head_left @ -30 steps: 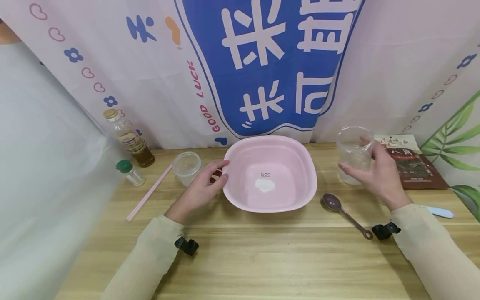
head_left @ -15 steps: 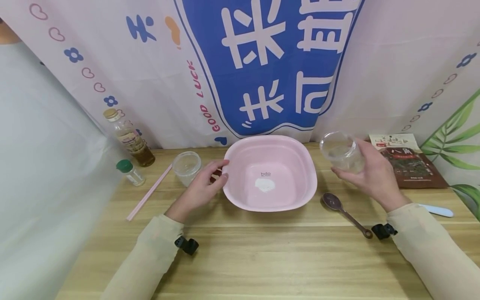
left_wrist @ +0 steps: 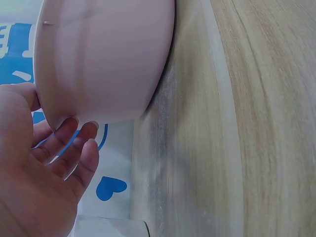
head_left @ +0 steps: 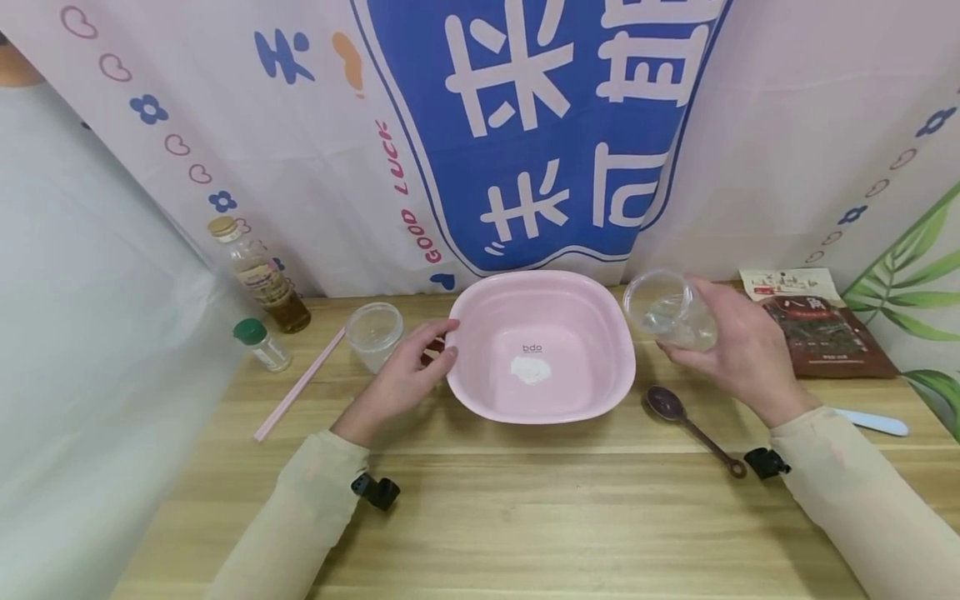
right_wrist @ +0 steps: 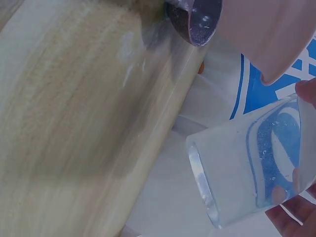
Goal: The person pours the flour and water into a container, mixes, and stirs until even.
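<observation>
A pink basin (head_left: 600,342) stands on the wooden table with a small patch of white powder (head_left: 530,369) on its floor. My left hand (head_left: 401,375) holds the basin's left rim, thumb at the edge and fingertips against the outer wall (left_wrist: 113,59). In my right hand (head_left: 746,350) is a clear plastic cup (head_left: 675,321), gripped round its side. The cup is raised and tilted left, its mouth close beside the basin's right rim. Clear liquid (right_wrist: 281,148) shows inside the cup in the right wrist view.
A brown spoon (head_left: 665,403) lies right of the basin. Behind the right forearm are a brown packet (head_left: 832,342) and a light blue handle (head_left: 873,422). At left stand a clear tub (head_left: 373,333), pink chopsticks (head_left: 300,383), a green-capped jar (head_left: 261,343) and a bottle (head_left: 262,279).
My right hand has brought the cup leftward, and the cup has gone from nearly upright to leaning toward the basin. My left hand has stayed on the rim.
</observation>
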### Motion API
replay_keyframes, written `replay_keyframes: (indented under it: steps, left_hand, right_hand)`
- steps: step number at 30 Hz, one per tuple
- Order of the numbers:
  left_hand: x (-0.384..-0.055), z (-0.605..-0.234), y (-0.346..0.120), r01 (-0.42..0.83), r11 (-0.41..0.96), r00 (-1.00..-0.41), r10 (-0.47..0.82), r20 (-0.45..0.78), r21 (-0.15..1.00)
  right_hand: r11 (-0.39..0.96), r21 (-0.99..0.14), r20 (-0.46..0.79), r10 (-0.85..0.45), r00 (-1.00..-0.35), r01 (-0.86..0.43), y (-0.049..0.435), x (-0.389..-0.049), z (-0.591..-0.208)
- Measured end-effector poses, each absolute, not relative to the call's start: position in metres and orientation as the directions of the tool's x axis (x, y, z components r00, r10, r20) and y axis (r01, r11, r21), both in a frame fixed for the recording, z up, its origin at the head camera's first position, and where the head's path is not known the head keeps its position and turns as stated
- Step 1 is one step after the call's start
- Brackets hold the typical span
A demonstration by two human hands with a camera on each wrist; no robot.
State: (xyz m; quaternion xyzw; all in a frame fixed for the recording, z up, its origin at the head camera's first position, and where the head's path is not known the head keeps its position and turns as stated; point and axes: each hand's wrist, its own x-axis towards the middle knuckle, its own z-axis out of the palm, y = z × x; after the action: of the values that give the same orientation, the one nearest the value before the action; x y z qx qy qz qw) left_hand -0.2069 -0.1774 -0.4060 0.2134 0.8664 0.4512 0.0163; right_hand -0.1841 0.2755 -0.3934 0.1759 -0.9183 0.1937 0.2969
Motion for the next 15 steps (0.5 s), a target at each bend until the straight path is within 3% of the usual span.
replay_keyframes:
  steps: [15]
  left_hand:
    - [-0.2070,-0.4058,-0.1774,0.344,0.500,-0.911,0.383,0.154,0.795]
  right_hand:
    - [0.867,-0.097,0.657,-0.313,-0.686,-0.488,0.2715,-0.1823,-0.3897]
